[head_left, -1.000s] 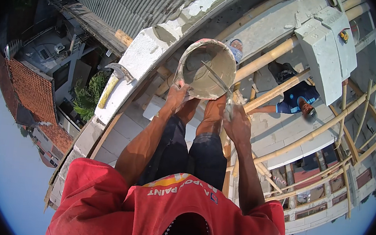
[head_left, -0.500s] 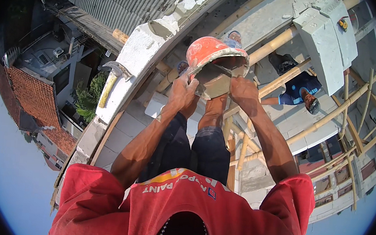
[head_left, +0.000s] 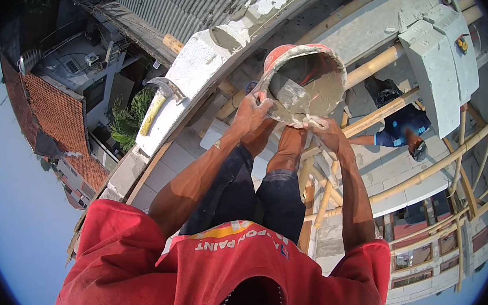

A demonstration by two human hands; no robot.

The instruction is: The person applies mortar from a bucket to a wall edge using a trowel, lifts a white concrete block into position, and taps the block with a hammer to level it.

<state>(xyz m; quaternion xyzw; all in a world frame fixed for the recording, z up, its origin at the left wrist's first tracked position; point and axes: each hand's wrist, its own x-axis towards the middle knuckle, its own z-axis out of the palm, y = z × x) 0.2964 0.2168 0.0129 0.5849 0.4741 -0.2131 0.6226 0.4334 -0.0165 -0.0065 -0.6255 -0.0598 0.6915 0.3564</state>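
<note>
A red bucket (head_left: 275, 55), its rim crusted with grey mortar, is tilted so that its mouth faces me. Wet mortar (head_left: 326, 93) lines the inside, and a flat grey blade-like piece (head_left: 293, 96), perhaps a trowel, lies in it. My left hand (head_left: 251, 117) is closed on the bucket's left edge. Closed on the near right part of the rim, my right hand (head_left: 327, 134) has its fingertips at a mortar-coated bit of the edge. A claw hammer (head_left: 156, 105) with a yellow handle lies on the white wall top, left of my left hand.
A white block wall (head_left: 196, 70) curves along my left, beyond it a drop to tiled roofs (head_left: 56, 107). Bamboo poles (head_left: 384, 112) cross on the right. Below them is another person (head_left: 403, 123) in dark blue. A yellow tape measure (head_left: 462, 43) lies on pale blocks (head_left: 440, 68).
The bucket has tipped toward me, so its mouth and the mortar inside now show. My right hand has shifted from its right side to the near rim.
</note>
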